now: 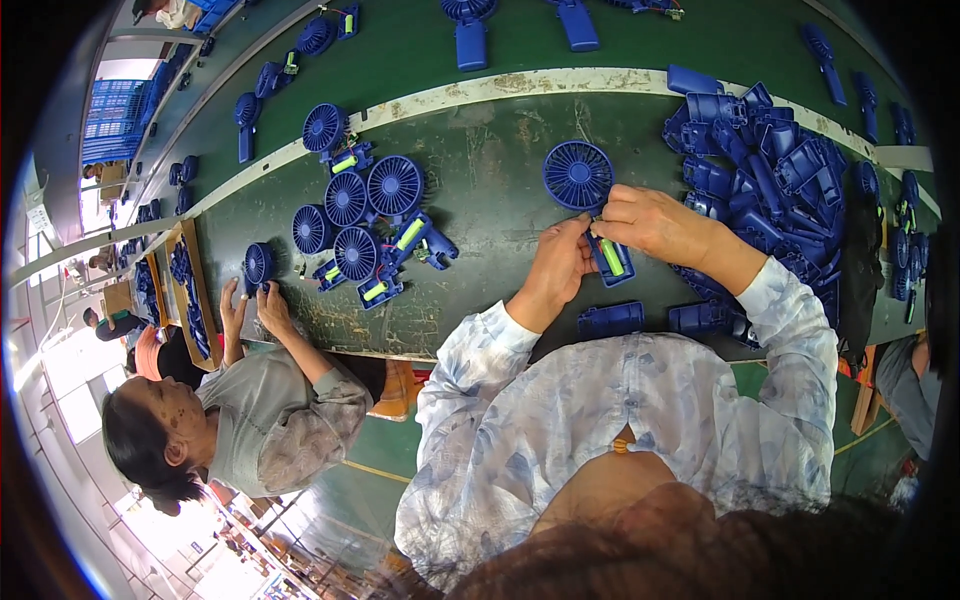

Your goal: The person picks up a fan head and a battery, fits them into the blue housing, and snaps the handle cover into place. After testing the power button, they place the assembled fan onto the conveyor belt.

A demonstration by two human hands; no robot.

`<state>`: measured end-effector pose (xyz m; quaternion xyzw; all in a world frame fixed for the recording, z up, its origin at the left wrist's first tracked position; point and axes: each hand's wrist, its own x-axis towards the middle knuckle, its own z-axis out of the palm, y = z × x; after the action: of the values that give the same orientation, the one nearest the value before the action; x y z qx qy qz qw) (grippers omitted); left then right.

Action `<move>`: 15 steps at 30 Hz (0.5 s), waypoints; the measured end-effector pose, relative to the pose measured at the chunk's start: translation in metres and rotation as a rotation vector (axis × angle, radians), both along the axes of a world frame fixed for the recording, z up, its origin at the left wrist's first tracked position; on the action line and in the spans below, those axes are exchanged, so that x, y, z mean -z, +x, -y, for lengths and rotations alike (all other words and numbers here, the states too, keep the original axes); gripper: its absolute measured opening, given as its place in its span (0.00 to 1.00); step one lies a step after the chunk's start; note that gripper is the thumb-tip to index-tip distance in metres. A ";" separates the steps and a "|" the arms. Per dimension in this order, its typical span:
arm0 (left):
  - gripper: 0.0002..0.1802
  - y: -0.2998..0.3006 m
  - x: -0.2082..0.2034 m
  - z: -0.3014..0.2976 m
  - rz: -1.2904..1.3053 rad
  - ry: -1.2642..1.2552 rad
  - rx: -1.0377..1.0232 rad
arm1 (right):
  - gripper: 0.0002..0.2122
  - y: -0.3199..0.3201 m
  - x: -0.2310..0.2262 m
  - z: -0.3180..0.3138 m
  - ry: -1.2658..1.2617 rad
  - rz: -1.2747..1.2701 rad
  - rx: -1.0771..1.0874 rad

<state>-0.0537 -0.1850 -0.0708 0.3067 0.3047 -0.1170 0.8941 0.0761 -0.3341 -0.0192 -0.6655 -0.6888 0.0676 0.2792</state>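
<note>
A blue handheld fan (578,175) lies in front of me with its round grille pointing away. Its handle is uncovered and shows a bright green battery cell (611,257) inside. My left hand (553,268) grips the fan at the left of its neck, thumb and fingers closed. Over the top of the handle, my right hand (655,222) has its fingers pinched together; what is between them is hidden. Close to my body, a loose blue handle cover (611,319) rests at the table's front edge.
A large heap of blue plastic covers (765,170) is at my right. To the left sits a cluster of fans (346,199) with exposed cells. A co-worker (285,420) at the left handles another fan (258,263). Beyond a pale rail (500,84), more fans lie on a green belt.
</note>
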 end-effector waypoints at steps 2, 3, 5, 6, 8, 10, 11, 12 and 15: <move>0.11 0.002 -0.005 0.004 -0.028 0.024 -0.006 | 0.09 0.002 -0.001 0.000 -0.020 -0.001 -0.015; 0.11 0.003 -0.009 0.005 -0.055 0.050 -0.014 | 0.09 0.003 -0.002 -0.001 -0.036 0.000 -0.032; 0.11 0.002 -0.008 0.006 -0.045 0.051 -0.018 | 0.09 0.004 -0.002 -0.002 -0.046 0.018 -0.050; 0.12 0.002 -0.008 0.007 -0.034 0.051 -0.017 | 0.08 0.004 -0.002 -0.002 -0.057 0.037 -0.063; 0.12 0.002 -0.004 0.009 -0.015 0.062 -0.018 | 0.07 0.003 -0.006 -0.005 -0.069 0.091 -0.070; 0.12 0.000 -0.003 0.008 0.004 0.076 -0.021 | 0.07 0.002 -0.008 -0.006 -0.080 0.143 -0.080; 0.12 -0.002 -0.004 0.006 0.031 0.075 0.007 | 0.06 0.001 -0.006 -0.005 -0.065 0.123 -0.066; 0.12 -0.001 -0.004 0.005 0.062 0.074 0.038 | 0.05 0.002 -0.005 -0.003 -0.051 0.106 -0.048; 0.12 -0.002 -0.009 0.006 0.085 0.084 0.046 | 0.05 -0.001 0.003 0.002 0.007 0.084 0.086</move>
<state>-0.0560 -0.1910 -0.0622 0.3554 0.2642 -0.1115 0.8896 0.0753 -0.3365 -0.0218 -0.6957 -0.6710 0.0250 0.2552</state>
